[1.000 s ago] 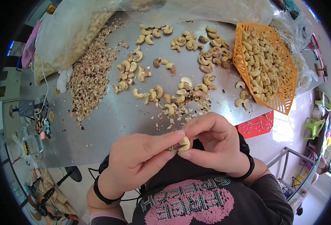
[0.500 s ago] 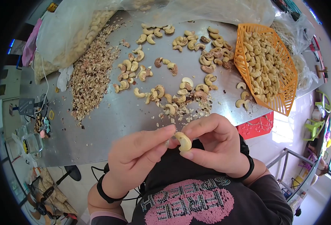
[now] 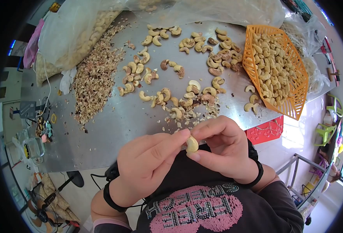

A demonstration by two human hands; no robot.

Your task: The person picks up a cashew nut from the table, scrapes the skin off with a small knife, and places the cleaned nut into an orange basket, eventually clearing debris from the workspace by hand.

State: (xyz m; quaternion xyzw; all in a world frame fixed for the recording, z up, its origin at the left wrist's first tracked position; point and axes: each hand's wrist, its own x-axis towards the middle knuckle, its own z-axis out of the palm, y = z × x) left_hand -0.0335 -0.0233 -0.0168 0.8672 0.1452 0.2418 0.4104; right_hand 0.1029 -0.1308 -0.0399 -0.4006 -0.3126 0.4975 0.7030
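A pale cashew kernel (image 3: 192, 144) is pinched between the fingertips of both hands, just off the near edge of the steel table (image 3: 113, 128). My left hand (image 3: 150, 165) presses its index finger and thumb against the nut's left side. My right hand (image 3: 220, 149) grips it from the right with thumb and fingers. Several loose cashews (image 3: 167, 97), some with brown skin on them, lie scattered on the table beyond my hands.
An orange plastic basket (image 3: 292, 105) full of cashews sits at the right. A heap of brown skin flakes (image 3: 93, 77) lies at the left, below a clear bag of cashews (image 3: 70, 35). Another bag (image 3: 218, 11) lies at the back.
The cashew has been turned between my fingertips and now shows end-on. My left hand has moved slightly right and closed in on it.
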